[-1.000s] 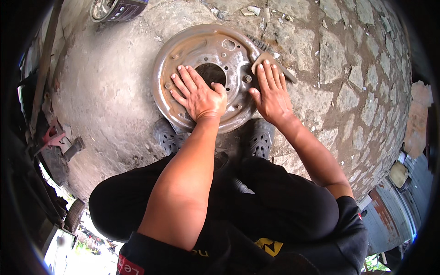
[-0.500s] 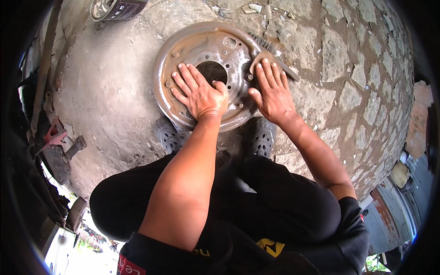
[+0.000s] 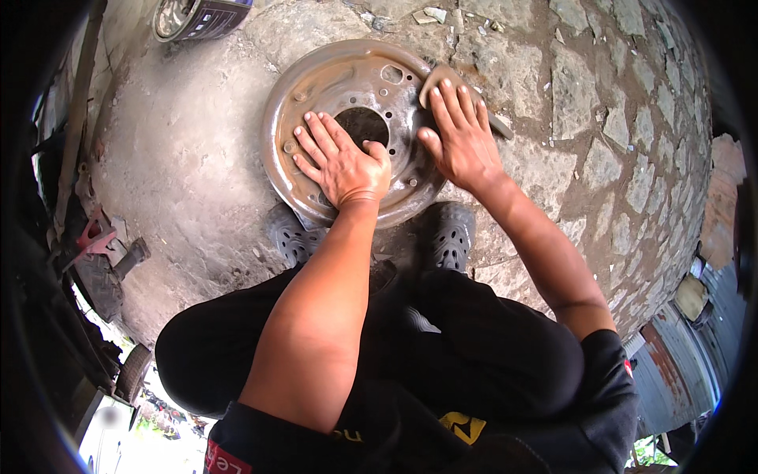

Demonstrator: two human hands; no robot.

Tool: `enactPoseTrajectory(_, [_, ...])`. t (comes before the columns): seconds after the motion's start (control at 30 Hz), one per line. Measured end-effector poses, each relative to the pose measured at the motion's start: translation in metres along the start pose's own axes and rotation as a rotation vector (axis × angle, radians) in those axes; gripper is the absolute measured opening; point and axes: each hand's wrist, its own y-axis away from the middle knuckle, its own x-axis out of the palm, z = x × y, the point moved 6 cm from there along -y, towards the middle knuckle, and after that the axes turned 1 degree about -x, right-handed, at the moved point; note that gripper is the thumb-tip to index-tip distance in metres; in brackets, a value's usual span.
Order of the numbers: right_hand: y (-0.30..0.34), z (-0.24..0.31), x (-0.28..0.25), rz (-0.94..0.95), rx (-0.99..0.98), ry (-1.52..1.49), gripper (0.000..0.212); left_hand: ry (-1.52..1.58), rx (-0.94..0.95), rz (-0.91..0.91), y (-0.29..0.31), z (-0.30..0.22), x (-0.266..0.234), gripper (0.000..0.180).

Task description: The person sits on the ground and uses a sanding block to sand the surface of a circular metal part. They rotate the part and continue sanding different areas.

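Observation:
A round, rusty metal plate (image 3: 316,75), like a drum-brake backing plate, lies on the ground in front of my feet. It has a large centre hole, small bolt holes and a raised rim. My left hand (image 3: 341,158) rests flat on its left part, fingers stretched and spread, thumb by the hole. At the plate's right rim my right hand (image 3: 462,142) holds a bent brown sheet (image 3: 436,77), seemingly sandpaper, pressed under its flat fingers, with the thumb apart. Beneath and beyond that sheet lies a brush, mostly covered, its handle (image 3: 500,126) sticking out to the right.
A metal can (image 3: 204,17) lies at the far left. Uneven stone paving (image 3: 576,87) with loose chips spreads to the right. My grey clogs (image 3: 452,237) flank the plate's near edge. A red metal piece (image 3: 96,235) and dark clutter line the left side.
My right hand has slid forward and slightly left with the brown sheet, which now hides the brush bristles. My left hand stays nearly in place on the plate.

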Motion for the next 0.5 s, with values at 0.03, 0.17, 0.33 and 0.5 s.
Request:
enactPoseTrajectory(0.03, [-0.013, -0.002, 0.0, -0.019, 0.002, -0.005, 0.069, -0.004, -0.001, 0.002, 0.0, 0.0, 0.0, 0.092])
enactPoseTrajectory(0.17, [-0.016, -0.004, -0.007, 0.016, 0.035, -0.084, 0.064, 0.015, -0.01, 0.006, -0.001, 0.002, 0.001, 0.09])
enactPoseTrajectory(0.33, [-0.01, -0.03, -0.012, -0.058, 0.087, -0.193, 0.045, 0.008, 0.001, 0.002, 0.0, -0.001, -0.002, 0.091])
enactPoseTrajectory(0.5, [-0.022, -0.042, -0.055, -0.194, 0.153, -0.27, 0.038, 0.019, -0.006, 0.009, -0.001, 0.001, 0.0, 0.091])
